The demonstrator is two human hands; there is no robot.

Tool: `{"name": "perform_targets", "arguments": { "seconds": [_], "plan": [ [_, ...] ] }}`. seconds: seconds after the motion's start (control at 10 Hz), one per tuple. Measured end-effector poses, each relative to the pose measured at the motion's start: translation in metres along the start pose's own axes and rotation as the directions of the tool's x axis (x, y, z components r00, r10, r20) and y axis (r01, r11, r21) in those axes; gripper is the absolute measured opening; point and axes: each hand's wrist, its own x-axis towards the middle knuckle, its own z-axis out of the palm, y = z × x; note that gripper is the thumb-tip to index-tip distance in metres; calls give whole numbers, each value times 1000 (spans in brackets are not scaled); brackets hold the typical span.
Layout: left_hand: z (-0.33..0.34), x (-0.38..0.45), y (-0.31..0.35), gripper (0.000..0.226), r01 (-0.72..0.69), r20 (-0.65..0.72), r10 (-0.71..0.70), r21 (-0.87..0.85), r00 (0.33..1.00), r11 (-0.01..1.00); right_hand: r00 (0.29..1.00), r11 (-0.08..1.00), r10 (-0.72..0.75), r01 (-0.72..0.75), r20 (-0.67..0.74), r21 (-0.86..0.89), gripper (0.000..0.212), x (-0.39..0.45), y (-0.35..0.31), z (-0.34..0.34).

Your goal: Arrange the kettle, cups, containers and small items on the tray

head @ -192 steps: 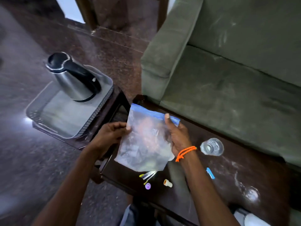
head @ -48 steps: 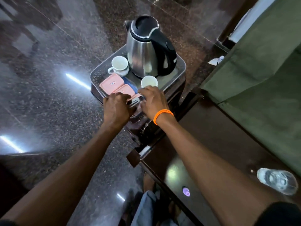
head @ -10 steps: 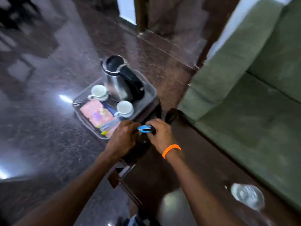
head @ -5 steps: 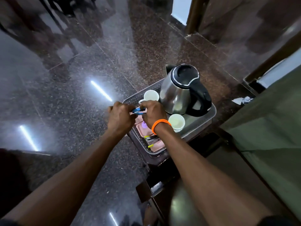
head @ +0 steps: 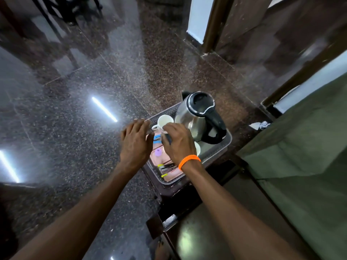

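A steel kettle [head: 195, 117] with a black handle stands at the far side of the grey tray [head: 217, 152]. A white cup [head: 165, 120] sits to its left. A second cup [head: 197, 148] is mostly hidden by my right wrist. Pink containers [head: 159, 159] lie in the tray's near half, with a small purple item [head: 158, 152] on them and yellow-tipped sachets [head: 166, 170] nearer me. My left hand [head: 136, 143] hovers over the tray's left edge with its fingers spread. My right hand [head: 178, 142] curls down beside a small blue item [head: 157, 139]; its grip is hidden.
The tray rests on a small dark stand [head: 178, 196] over a polished granite floor [head: 75, 128]. A dark wooden table [head: 216, 231] is near me at lower right. A green sofa [head: 309, 166] fills the right side. Door frames [head: 212, 25] stand behind.
Both hands held the blue item over the tray half a second ago. My left hand has now let go and spread its fingers; the blue item is lower, by the pink containers.
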Motion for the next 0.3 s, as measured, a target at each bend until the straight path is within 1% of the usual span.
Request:
{"name": "perform_targets", "arguments": {
  "seconds": [0.1,0.2,0.3],
  "plan": [
    [-26,-4,31,56,-88,-81,90,23,993,996,996,983,-78,70,-40,-172,46,-10,-5,-43],
    [-65,0,75,61,-168,-131,165,-9,978,986,992,959,-94,68,-82,-274,58,-13,-13,-108],
    [-109,7,122,61,-263,-171,253,-39,952,964,980,945,-67,2,-188,-326,61,-12,-25,-176]
  ]
}}
